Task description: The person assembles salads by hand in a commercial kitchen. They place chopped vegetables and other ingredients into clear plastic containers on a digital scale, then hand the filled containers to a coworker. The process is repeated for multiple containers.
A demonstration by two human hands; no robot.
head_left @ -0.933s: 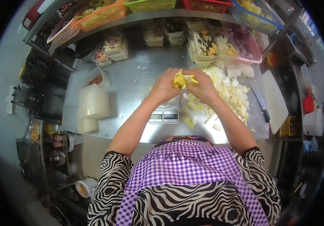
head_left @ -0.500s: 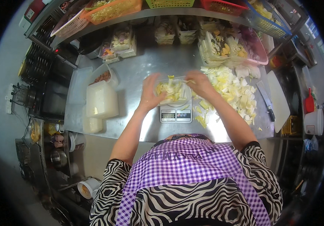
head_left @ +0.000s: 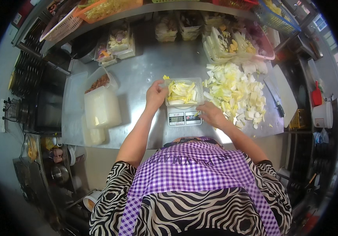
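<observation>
A small clear plastic basket (head_left: 200, 91) of cut cabbage (head_left: 182, 92) sits on a white kitchen scale (head_left: 185, 123) with a lit display. My left hand (head_left: 156, 96) is at the basket's left side, its fingers and thumb closed at the rim; a yellow leaf tip (head_left: 166, 77) pokes out by its fingertips. My right hand (head_left: 213, 115) is low over the scale's right edge, fingers pinched at a small yellow cabbage scrap (head_left: 196, 113) by the buttons. Right of the basket spreads a heap of chopped cabbage (head_left: 239, 92).
A knife (head_left: 275, 96) and a white cutting board (head_left: 289, 98) lie at the right. To the left stand pale plastic tubs (head_left: 102, 108) and a container of reddish-brown food (head_left: 100, 83). Filled baskets (head_left: 226, 45) line the back under a shelf (head_left: 149, 17) of coloured baskets.
My right hand has come down from the basket's upper right to the scale's buttons. My left hand has shifted slightly down to the basket's side. The cabbage in the basket lies flatter.
</observation>
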